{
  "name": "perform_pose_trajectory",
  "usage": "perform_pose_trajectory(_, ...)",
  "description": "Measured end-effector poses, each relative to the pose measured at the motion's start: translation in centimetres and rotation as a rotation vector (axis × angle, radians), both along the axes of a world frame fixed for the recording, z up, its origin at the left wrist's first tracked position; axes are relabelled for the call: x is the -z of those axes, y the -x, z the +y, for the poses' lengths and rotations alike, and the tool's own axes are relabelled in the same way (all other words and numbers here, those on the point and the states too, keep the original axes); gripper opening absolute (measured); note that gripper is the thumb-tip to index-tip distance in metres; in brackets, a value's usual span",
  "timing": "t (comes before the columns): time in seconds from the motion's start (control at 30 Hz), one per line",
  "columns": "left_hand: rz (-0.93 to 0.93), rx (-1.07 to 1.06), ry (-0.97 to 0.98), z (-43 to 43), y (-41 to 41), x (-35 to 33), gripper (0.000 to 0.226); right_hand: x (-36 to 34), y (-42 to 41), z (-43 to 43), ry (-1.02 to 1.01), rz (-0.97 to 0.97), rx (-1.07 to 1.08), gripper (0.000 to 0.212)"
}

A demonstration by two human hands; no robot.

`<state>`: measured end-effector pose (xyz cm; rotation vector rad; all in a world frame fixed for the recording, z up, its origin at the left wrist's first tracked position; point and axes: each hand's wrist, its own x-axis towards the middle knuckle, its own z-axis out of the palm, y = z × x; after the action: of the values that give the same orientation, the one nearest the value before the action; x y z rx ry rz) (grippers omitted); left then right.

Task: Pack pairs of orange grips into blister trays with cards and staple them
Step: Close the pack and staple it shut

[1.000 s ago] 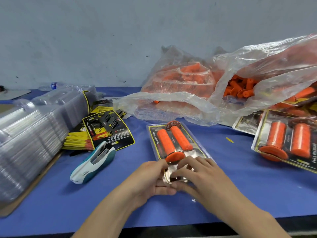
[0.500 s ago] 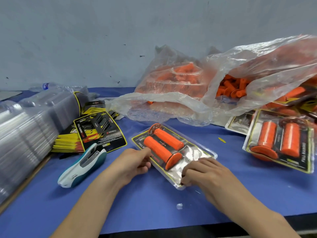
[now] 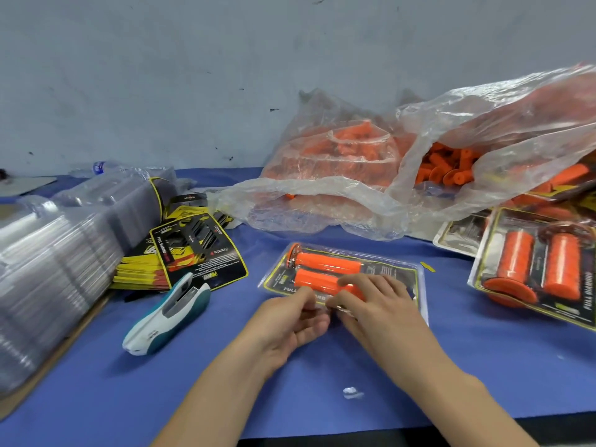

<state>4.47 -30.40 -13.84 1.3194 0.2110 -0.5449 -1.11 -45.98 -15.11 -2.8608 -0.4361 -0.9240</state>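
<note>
A clear blister tray with a black-and-yellow card and two orange grips lies crosswise on the blue table in front of me. My left hand pinches the tray's near edge with thumb and fingers. My right hand lies over the tray's near right part, fingers curled on the same edge beside the left hand. A white-and-teal stapler lies to the left, apart from both hands. A stack of cards sits behind it.
Stacks of clear blister trays fill the left side. Plastic bags of loose orange grips stand at the back. Packed blisters lie at the right. A small white scrap lies near the front table edge.
The tray has turned further anticlockwise and now lies crosswise. Both hands have come together on its near edge.
</note>
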Motion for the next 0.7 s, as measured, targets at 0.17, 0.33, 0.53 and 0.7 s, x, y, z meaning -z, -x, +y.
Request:
perform_pose_trajectory(0.17,-0.075,-0.097,-0.104,2.0,-0.9,-0.2,0.02,-0.1,-0.3,-0.1,-0.034,0.027,-0.005,0.011)
perform_pose_trajectory(0.33,-0.131,-0.171,-0.186,4.8,-2.1,0.0,0.023,0.3,0.0,0.0,-0.015,-0.023,0.007,0.019)
perform_pose_trajectory(0.53,-0.141,-0.063,-0.207,6.0,-1.9,0.3,0.012,0.8,0.7,0.5,0.017,-0.02,0.06,0.023)
perform_pose_trajectory(0.7,-0.145,-0.06,-0.198,6.1,-1.8,0.1,0.011,1.1,1.1,0.3,0.029,0.002,0.036,0.021)
